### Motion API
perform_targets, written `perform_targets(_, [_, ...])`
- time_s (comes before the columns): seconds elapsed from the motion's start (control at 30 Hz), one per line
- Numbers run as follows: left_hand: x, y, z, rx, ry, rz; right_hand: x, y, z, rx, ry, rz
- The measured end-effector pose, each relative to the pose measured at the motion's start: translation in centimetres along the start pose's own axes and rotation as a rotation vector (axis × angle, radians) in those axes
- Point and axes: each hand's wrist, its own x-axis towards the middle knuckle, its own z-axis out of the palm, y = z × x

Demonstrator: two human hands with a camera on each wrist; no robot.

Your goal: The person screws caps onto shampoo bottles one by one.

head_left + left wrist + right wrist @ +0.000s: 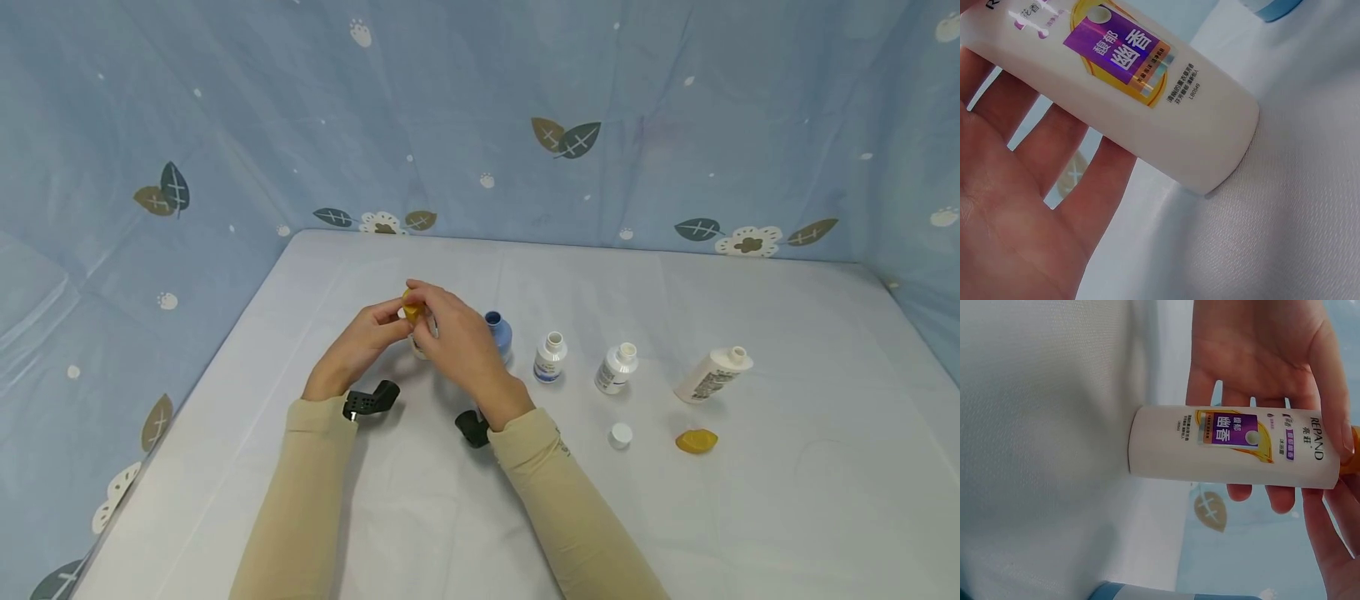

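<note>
A white body wash bottle (pixel 1166 440) with a purple and yellow label stands upright on the table, mostly hidden behind the hands in the head view. On its top sits a yellow cap (pixel 412 312). My left hand (pixel 367 342) holds the bottle near its top, with its fingers passing behind it in the left wrist view. From the other side, my right hand (pixel 467 346) pinches the yellow cap, and its thumb lies against the cap in the right wrist view. Whether the cap is fully seated cannot be seen.
Right of the hands stand a capless blue bottle (pixel 501 340), two small capless white bottles (pixel 550 360) and a taller capless white bottle (pixel 708 377). A white cap (pixel 620 436) and another yellow cap (pixel 697 442) lie in front of them. Blue patterned cloth (pixel 480 125) hangs behind the table.
</note>
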Motion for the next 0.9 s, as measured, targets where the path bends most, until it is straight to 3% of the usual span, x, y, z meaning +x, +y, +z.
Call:
perform_targets(0.13, [-0.5,1.1,0.3,-0.007,-0.005,-0.009,0.1,0.1,0.0,-0.012,0.015,-0.027])
perform_targets(0.3, [-0.9,2.1,0.6,-0.033,-0.04,0.035,0.1,0.2,0.2,-0.018,0.051,-0.053])
perform_targets(0.6, [0.0,0.5,0.3,-0.015,-0.008,-0.002,0.0,0.3,0.1,-0.026,0.102,-0.01])
perform_targets(0.9, [-0.2,0.5,0.3,-0.041,-0.036,0.066,0.0,0.2,0.1,0.003,0.118,-0.001])
